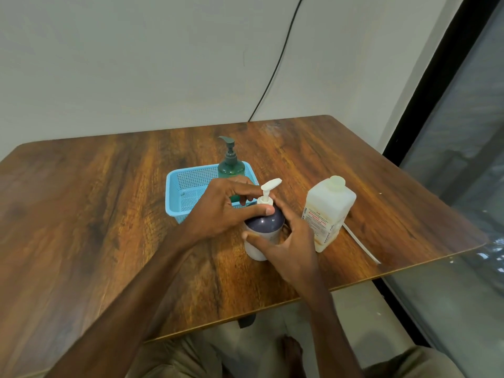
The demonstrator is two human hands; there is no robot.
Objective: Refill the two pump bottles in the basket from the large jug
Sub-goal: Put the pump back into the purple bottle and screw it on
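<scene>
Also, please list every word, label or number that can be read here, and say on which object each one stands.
"CHG": red letters on the large jug's label, at the end of a red line whose first word is blurred.
Smaller print on that label: too blurred to read.
Green pump bottle, white pump bottle, basket: no readable text.
</scene>
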